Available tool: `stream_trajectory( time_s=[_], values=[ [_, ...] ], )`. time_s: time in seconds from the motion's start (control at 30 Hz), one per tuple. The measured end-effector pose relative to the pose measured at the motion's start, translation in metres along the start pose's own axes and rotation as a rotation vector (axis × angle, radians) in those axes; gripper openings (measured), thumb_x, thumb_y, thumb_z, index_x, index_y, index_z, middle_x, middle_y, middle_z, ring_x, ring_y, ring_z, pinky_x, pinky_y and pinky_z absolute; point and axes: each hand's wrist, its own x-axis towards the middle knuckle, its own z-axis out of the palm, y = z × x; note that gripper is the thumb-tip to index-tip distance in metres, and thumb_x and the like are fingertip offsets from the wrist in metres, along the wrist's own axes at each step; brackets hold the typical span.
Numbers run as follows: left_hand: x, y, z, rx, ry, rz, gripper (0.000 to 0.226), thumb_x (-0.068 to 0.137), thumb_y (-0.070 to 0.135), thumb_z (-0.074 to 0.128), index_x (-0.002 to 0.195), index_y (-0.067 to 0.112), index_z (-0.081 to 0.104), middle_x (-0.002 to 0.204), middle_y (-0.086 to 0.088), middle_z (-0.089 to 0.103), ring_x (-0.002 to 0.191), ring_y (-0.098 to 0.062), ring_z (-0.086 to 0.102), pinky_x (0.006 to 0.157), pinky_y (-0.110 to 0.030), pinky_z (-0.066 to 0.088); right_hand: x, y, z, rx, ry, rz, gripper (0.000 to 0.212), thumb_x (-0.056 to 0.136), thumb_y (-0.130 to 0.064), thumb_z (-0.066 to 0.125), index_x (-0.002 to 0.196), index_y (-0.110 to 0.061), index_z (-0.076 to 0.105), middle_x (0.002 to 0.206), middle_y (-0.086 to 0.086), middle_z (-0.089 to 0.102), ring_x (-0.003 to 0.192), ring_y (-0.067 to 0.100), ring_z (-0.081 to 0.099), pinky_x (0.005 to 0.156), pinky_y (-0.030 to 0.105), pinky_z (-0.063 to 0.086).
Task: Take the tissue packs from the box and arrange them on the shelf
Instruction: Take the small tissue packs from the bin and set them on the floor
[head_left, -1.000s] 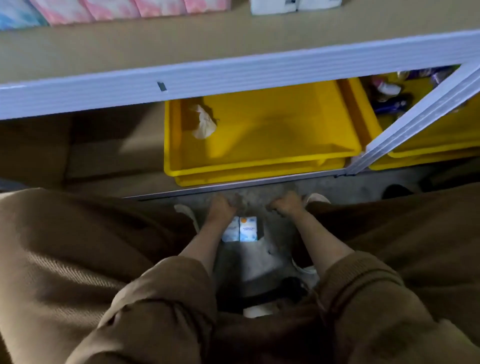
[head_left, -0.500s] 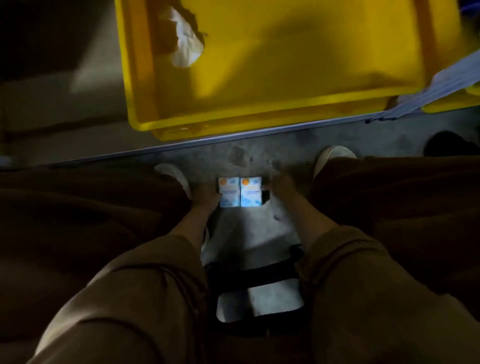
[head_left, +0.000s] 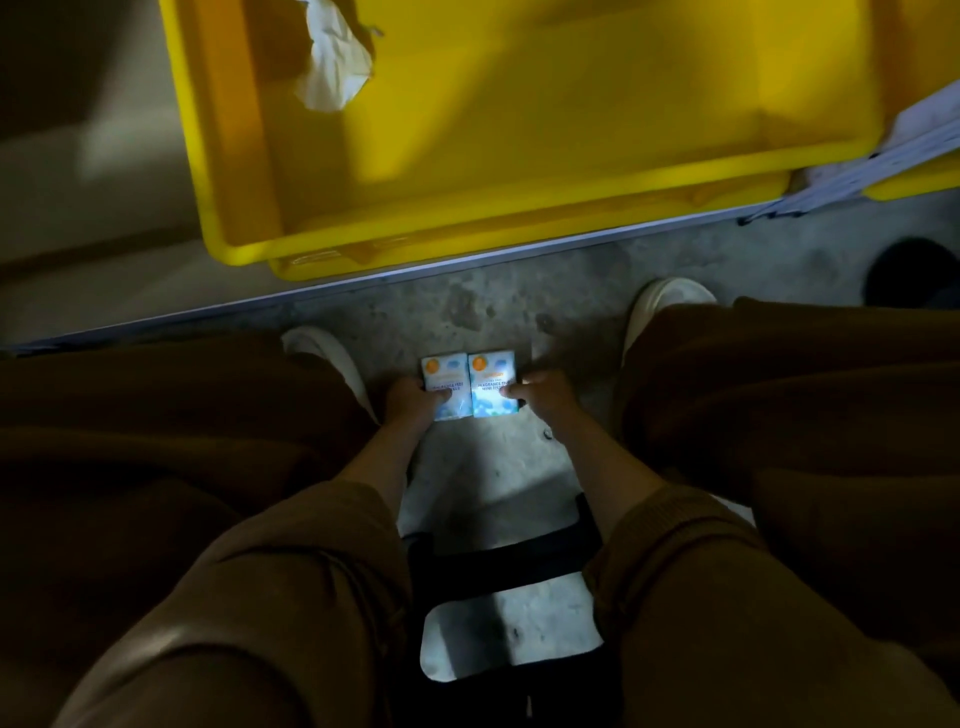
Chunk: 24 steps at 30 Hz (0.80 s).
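Down low at centre, two tissue packs (head_left: 488, 376) sit side by side, on or just above the concrete floor (head_left: 467, 312); we cannot tell which. Our left hand (head_left: 413, 402) pinches the left one from 9 o'clock, and our right hand (head_left: 543, 397) pinches the right one from 3 o'clock. We read this as the pick-up step. At 12 o'clock a yellow crate (head_left: 234, 156) holding crumpled paper (head_left: 335, 67) rests on the shelf (head_left: 93, 218). Next we need to raise both packs together, keeping them level, and find them a spot up there.

Side by side, left tissue pack (head_left: 442, 378) in left hand (head_left: 410, 405), right tissue pack (head_left: 492, 382) in right hand (head_left: 546, 397), yellow crate (head_left: 218, 156) beyond.
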Motion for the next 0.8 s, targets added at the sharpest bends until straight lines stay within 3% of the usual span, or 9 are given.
stream_trajectory(
  time_s=[0.07,0.23,0.33,0.4,0.5,0.53,0.63,0.7,0.8],
  values=[
    [-0.001,-0.001,0.003,-0.028,0.003,-0.006,0.04,0.086,0.009,0.064,0.12,-0.011,0.057,0.126,-0.027,0.06,0.116,-0.034,0.059,0.095,-0.036,0.047,0.0,0.002,0.002,0.064,-0.003,-0.008,0.033,0.081,0.001,0.064,0.11,0.016,0.059,0.119,0.029,0.061,0.099,0.03,0.061,0.062,0.022,0.043],
    [-0.004,-0.005,0.005,-0.097,0.055,0.012,0.037,0.082,0.001,0.067,0.115,-0.014,0.058,0.12,-0.03,0.062,0.095,-0.022,0.059,0.068,-0.025,0.042,-0.004,0.004,-0.002,0.034,0.018,-0.009,0.035,0.084,-0.006,0.062,0.117,0.007,0.059,0.124,0.023,0.061,0.116,0.035,0.057,0.075,0.027,0.047],
    [-0.002,-0.006,0.003,-0.179,0.061,0.011,0.036,0.079,-0.002,0.069,0.111,-0.015,0.059,0.116,-0.033,0.063,0.088,-0.02,0.053,0.082,-0.038,0.05,-0.008,0.001,-0.01,0.051,0.023,0.002,0.036,0.084,-0.006,0.063,0.117,0.007,0.059,0.122,0.024,0.061,0.112,0.035,0.059,0.088,0.033,0.048],
    [-0.004,-0.002,0.0,-0.194,0.045,0.039,0.034,0.078,-0.002,0.069,0.109,-0.014,0.061,0.113,-0.032,0.064,0.087,-0.021,0.055,0.089,-0.043,0.051,-0.013,-0.002,-0.015,0.086,0.034,-0.003,0.037,0.081,-0.003,0.066,0.115,0.01,0.06,0.104,0.023,0.066,0.092,0.029,0.062,0.078,0.034,0.053],
    [-0.014,0.01,-0.009,-0.208,0.034,0.109,0.032,0.077,-0.003,0.07,0.107,-0.014,0.063,0.109,-0.032,0.066,0.087,-0.022,0.057,0.091,-0.046,0.052,-0.026,-0.011,-0.027,0.161,0.049,-0.036,0.031,0.078,0.004,0.067,0.109,0.008,0.062,0.056,-0.001,0.067,0.046,-0.001,0.06,0.043,0.012,0.045],
    [-0.021,0.018,-0.014,-0.217,0.031,0.126,0.032,0.077,-0.003,0.07,0.107,-0.014,0.063,0.105,-0.032,0.067,0.087,-0.022,0.057,0.089,-0.044,0.052,-0.033,-0.016,-0.033,0.173,0.06,-0.045,0.032,0.078,0.006,0.066,0.109,0.011,0.061,0.053,0.0,0.066,0.031,-0.005,0.053,0.036,0.008,0.041],
    [-0.051,0.045,-0.03,-0.205,0.019,0.22,0.034,0.079,-0.006,0.068,0.11,-0.017,0.06,0.101,-0.032,0.067,0.07,-0.021,0.057,0.061,-0.021,0.054,-0.055,-0.03,-0.052,0.21,0.094,-0.106,0.036,0.078,0.008,0.066,0.111,0.019,0.058,0.092,0.02,0.066,0.023,-0.006,0.047,0.033,0.008,0.039],
    [-0.072,0.064,-0.042,-0.194,0.005,0.296,0.033,0.081,-0.005,0.066,0.111,-0.016,0.06,0.114,-0.033,0.064,0.078,-0.025,0.061,0.04,-0.005,0.043,-0.073,-0.042,-0.065,0.251,0.108,-0.185,0.035,0.074,0.006,0.07,0.106,0.018,0.061,0.107,0.03,0.065,0.025,-0.004,0.049,0.041,0.016,0.045],
    [-0.101,0.092,-0.059,-0.262,0.043,0.366,0.029,0.08,-0.005,0.067,0.107,-0.015,0.062,0.112,-0.029,0.066,0.091,-0.026,0.062,0.059,-0.021,0.052,-0.104,-0.062,-0.083,0.336,0.117,-0.265,0.034,0.073,0.006,0.071,0.104,0.017,0.063,0.108,0.033,0.065,0.031,0.0,0.053,0.048,0.021,0.046]
  ],
)
